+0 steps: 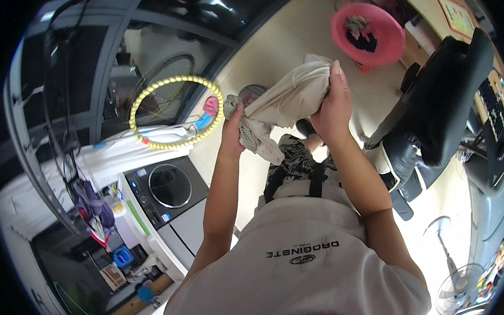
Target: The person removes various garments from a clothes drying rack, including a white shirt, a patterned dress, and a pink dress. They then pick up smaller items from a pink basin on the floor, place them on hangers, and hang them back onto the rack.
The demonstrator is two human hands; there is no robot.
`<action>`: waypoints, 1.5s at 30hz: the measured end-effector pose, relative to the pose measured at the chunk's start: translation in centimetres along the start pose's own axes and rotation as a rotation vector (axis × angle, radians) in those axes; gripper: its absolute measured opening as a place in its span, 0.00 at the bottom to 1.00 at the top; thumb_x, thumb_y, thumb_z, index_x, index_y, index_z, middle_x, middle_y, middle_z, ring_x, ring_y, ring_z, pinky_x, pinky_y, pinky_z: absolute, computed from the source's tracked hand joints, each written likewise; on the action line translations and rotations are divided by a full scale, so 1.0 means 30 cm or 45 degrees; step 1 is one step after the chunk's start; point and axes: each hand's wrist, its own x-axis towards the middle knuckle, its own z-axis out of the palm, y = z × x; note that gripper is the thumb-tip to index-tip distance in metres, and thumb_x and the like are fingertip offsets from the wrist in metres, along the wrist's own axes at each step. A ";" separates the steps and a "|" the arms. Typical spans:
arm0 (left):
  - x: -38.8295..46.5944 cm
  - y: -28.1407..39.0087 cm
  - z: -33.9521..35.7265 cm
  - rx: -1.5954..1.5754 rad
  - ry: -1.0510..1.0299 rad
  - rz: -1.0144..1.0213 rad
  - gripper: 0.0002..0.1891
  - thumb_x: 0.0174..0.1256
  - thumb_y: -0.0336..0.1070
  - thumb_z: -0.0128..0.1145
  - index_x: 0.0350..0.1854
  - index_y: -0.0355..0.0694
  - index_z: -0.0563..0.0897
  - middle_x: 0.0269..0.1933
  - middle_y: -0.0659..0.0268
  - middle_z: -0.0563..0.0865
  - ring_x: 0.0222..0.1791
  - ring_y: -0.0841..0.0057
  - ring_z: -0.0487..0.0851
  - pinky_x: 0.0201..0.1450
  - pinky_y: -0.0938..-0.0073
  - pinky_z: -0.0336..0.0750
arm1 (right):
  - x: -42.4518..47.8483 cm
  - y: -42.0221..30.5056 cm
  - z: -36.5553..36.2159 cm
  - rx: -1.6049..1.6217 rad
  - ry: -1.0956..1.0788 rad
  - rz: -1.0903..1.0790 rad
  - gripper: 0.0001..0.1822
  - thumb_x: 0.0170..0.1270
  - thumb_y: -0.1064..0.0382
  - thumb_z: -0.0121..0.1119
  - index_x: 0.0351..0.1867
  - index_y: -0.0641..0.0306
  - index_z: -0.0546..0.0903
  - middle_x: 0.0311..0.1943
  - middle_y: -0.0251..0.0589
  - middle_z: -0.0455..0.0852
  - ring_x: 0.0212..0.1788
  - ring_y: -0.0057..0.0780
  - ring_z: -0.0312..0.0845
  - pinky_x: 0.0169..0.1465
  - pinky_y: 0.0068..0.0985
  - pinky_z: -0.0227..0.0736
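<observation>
A thin off-white cloth [293, 93] is stretched between my two hands in front of my body. My right hand [334, 104] grips its wide end, thumb laid along the fabric. At the narrower end, my left hand [233, 135] clutches the gathered cloth. A grey-green ribbed piece of fabric [247, 134] is bunched in the left hand too, with a pale end [271, 150] dangling below it. The folds hide whether these are separate pieces. The left fingers are partly hidden behind the fabric.
A pink basin [385, 43] holding some dark and grey cloth stands ahead on the right. The black padded chair [437, 109] is near my right arm. To the left are a yellow hoop [175, 79], a front-loading washing machine [200, 181] and hanging items [94, 204]. A pedestal fan [459, 281] stands lower right.
</observation>
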 end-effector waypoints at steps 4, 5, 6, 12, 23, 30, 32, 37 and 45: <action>-0.060 0.040 -0.081 -0.104 -0.125 0.017 0.22 0.69 0.33 0.51 0.65 0.35 0.72 0.63 0.52 0.79 0.61 0.61 0.79 0.64 0.60 0.73 | -0.030 -0.062 0.110 0.158 -0.198 0.026 0.22 0.79 0.51 0.42 0.59 0.67 0.74 0.52 0.43 0.84 0.51 0.32 0.81 0.59 0.30 0.73; -0.076 0.047 -0.010 -0.076 -0.071 0.308 0.24 0.58 0.24 0.48 0.61 0.34 0.75 0.59 0.53 0.82 0.59 0.62 0.81 0.64 0.63 0.73 | -0.019 -0.072 0.108 0.193 -0.283 0.099 0.22 0.79 0.52 0.40 0.60 0.66 0.74 0.54 0.43 0.84 0.53 0.33 0.80 0.59 0.32 0.73; -0.086 0.061 -0.017 0.076 -0.096 0.334 0.24 0.55 0.23 0.47 0.58 0.34 0.77 0.57 0.54 0.82 0.58 0.62 0.81 0.64 0.64 0.74 | -0.020 -0.096 0.107 0.254 -0.438 0.216 0.21 0.78 0.51 0.41 0.58 0.65 0.76 0.53 0.43 0.84 0.52 0.33 0.80 0.57 0.32 0.73; -0.090 0.052 -0.106 0.982 -0.058 0.280 0.23 0.44 0.16 0.45 0.46 0.32 0.82 0.51 0.60 0.84 0.51 0.71 0.81 0.55 0.74 0.74 | 0.007 -0.129 0.161 0.050 -0.610 0.476 0.18 0.72 0.47 0.52 0.47 0.60 0.80 0.42 0.39 0.86 0.44 0.34 0.83 0.49 0.31 0.76; -0.073 0.080 0.008 0.756 -0.394 0.380 0.26 0.76 0.52 0.50 0.60 0.33 0.78 0.55 0.59 0.83 0.57 0.73 0.78 0.61 0.74 0.69 | -0.108 -0.201 0.352 -0.290 -0.865 0.439 0.17 0.62 0.62 0.58 0.50 0.67 0.80 0.46 0.48 0.87 0.50 0.45 0.84 0.56 0.43 0.78; -0.093 0.047 0.004 1.050 -0.371 0.550 0.13 0.65 0.28 0.61 0.50 0.33 0.78 0.46 0.62 0.86 0.43 0.76 0.85 0.47 0.76 0.79 | -0.164 -0.237 0.378 -0.496 -0.682 -0.001 0.16 0.57 0.73 0.51 0.48 0.70 0.78 0.43 0.47 0.86 0.44 0.37 0.84 0.54 0.34 0.79; -0.082 0.066 -0.008 0.877 -0.355 0.945 0.11 0.63 0.23 0.60 0.46 0.32 0.78 0.46 0.61 0.86 0.39 0.78 0.86 0.40 0.77 0.80 | -0.136 -0.274 0.346 -0.649 -0.675 -0.151 0.12 0.58 0.76 0.47 0.43 0.68 0.78 0.41 0.44 0.85 0.41 0.30 0.82 0.52 0.28 0.77; -0.095 0.225 -0.062 0.641 -0.333 0.929 0.08 0.64 0.23 0.62 0.43 0.33 0.77 0.44 0.64 0.85 0.42 0.80 0.82 0.45 0.78 0.78 | 0.006 -0.326 0.276 -0.870 -0.587 -0.292 0.13 0.65 0.71 0.46 0.48 0.65 0.78 0.42 0.38 0.85 0.44 0.26 0.80 0.51 0.25 0.74; -0.241 0.352 0.030 0.759 -0.481 0.680 0.30 0.70 0.32 0.60 0.73 0.41 0.68 0.44 0.65 0.83 0.46 0.81 0.79 0.54 0.78 0.74 | 0.167 -0.303 0.327 -0.949 -0.334 -0.334 0.08 0.73 0.63 0.52 0.43 0.64 0.80 0.38 0.35 0.85 0.41 0.24 0.80 0.51 0.26 0.74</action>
